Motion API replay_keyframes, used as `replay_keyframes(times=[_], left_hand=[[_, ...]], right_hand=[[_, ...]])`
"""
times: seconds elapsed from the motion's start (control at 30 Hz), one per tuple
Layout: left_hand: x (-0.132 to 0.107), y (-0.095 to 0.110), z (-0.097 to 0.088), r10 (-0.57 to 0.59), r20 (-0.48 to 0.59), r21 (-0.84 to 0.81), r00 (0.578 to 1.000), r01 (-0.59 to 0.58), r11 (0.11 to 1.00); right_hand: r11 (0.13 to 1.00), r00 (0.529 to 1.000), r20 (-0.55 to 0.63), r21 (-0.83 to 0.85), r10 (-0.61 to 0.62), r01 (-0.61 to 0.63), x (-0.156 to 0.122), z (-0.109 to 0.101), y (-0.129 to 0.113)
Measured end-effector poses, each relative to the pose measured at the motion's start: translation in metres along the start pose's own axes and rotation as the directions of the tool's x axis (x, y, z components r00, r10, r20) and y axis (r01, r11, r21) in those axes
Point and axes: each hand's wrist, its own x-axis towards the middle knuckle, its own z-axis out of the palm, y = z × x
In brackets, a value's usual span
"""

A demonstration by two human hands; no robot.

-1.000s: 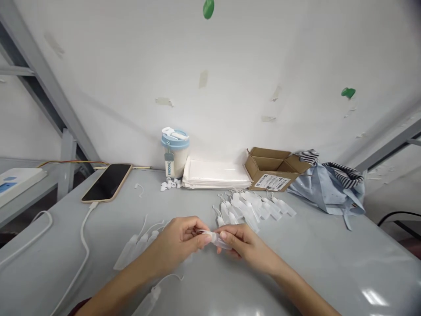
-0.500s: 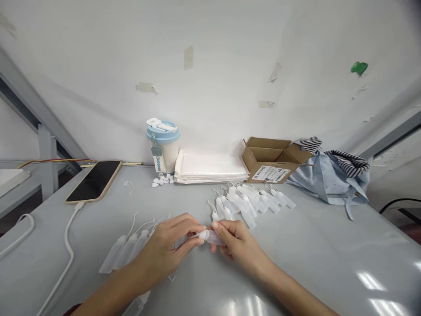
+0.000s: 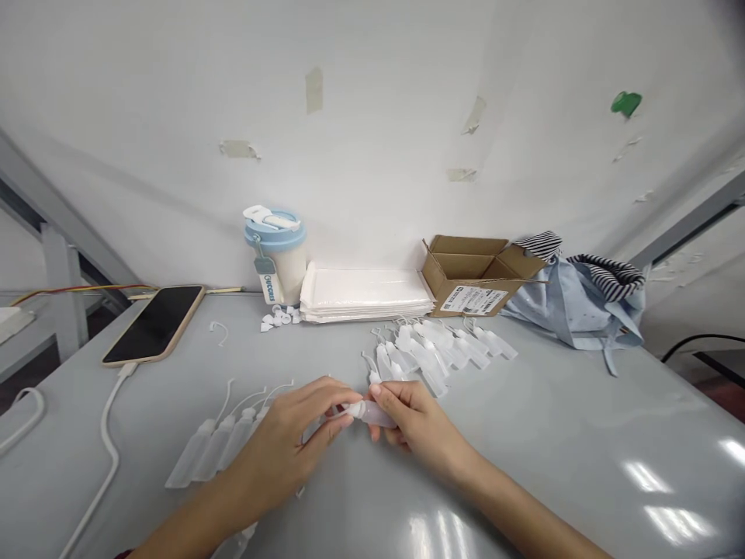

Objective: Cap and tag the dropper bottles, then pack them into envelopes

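Observation:
Both hands meet low over the grey table [image 3: 524, 435] on one small clear plastic bottle [image 3: 377, 412]. My right hand [image 3: 410, 423] wraps its fingers round the bottle's body. My left hand [image 3: 291, 442] pinches the bottle's cap end between thumb and fingertips. A row of similar small bottles with thin loops [image 3: 218, 449] lies just left of my left hand. Another bunch of the same bottles [image 3: 434, 349] lies beyond my right hand.
A phone [image 3: 152, 324] on a white cable [image 3: 105, 435] lies at the left. Along the wall stand a blue-lidded cup [image 3: 276, 255], a stack of white sheets [image 3: 364, 293], an open cardboard box [image 3: 474, 272] and a bundle of light blue cloth [image 3: 576, 307]. Small white caps [image 3: 279, 317] lie by the cup.
The view has swung a little up and right, so everything sits slightly lower left in the frame. Both hands keep hold of the small bottle; the left fingers shifted at its cap end.

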Motion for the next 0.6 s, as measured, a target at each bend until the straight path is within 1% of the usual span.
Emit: replay_keyframes(times=[0.03,0.07,0.1,0.17,0.2,0.23,0.3,0.4,0.47,0.5,0.53,0.6], left_hand=[[-0.0003,0.0000,-0.0006,-0.015,0.001,-0.022,1.000,0.015,1.000],[-0.0005,0.0006,-0.0012,-0.064,0.001,-0.053,0.998,0.064,0.997],[-0.0004,0.0016,-0.0016,-0.136,0.006,-0.086,0.991,0.136,0.987],[0.0002,0.0043,-0.0018,-0.274,0.025,-0.133,0.961,0.275,0.952],[0.0007,0.0056,-0.0014,-0.313,0.033,-0.142,0.949,0.314,0.939],[0.0011,0.0065,-0.0007,-0.323,0.040,-0.140,0.946,0.325,0.935],[0.0016,0.0071,0.0016,-0.279,0.046,-0.121,0.959,0.283,0.952],[0.0017,0.0063,0.0052,-0.136,0.028,-0.069,0.990,0.137,0.988],[0.0016,0.0063,0.0065,-0.052,0.009,-0.030,0.999,0.053,0.998],[0.0016,0.0065,0.0068,-0.041,0.004,-0.024,0.999,0.041,0.999],[0.0016,0.0070,0.0069,-0.060,0.003,-0.035,0.998,0.060,0.998],[0.0016,0.0080,0.0069,-0.159,0.024,-0.095,0.987,0.161,0.982]], right_hand=[[1.000,1.000,0.005,0.015,0.005,-0.005,0.0005,-0.0001,-0.0002],[1.000,1.000,0.003,0.020,0.008,-0.008,0.0008,0.0001,-0.0003],[1.000,1.000,-0.004,0.015,0.007,-0.007,0.0010,0.0005,-0.0003],[1.000,1.000,-0.026,-0.010,-0.001,0.001,0.0010,0.0016,-0.0002],[1.000,0.999,-0.038,-0.025,-0.006,0.006,0.0008,0.0022,-0.0003],[0.999,0.999,-0.050,-0.039,-0.010,0.008,0.0005,0.0028,-0.0005],[0.998,0.998,-0.060,-0.057,-0.002,-0.001,0.0000,0.0035,-0.0010],[0.998,0.997,-0.066,-0.061,0.028,-0.032,-0.0002,0.0031,-0.0018],[0.997,0.997,-0.065,-0.059,0.036,-0.039,-0.0004,0.0024,-0.0021],[0.997,0.997,-0.065,-0.059,0.037,-0.041,-0.0005,0.0020,-0.0020],[0.997,0.997,-0.063,-0.062,0.037,-0.041,-0.0008,0.0018,-0.0018],[0.996,0.997,-0.074,-0.089,0.020,-0.027,-0.0018,0.0019,-0.0008]])
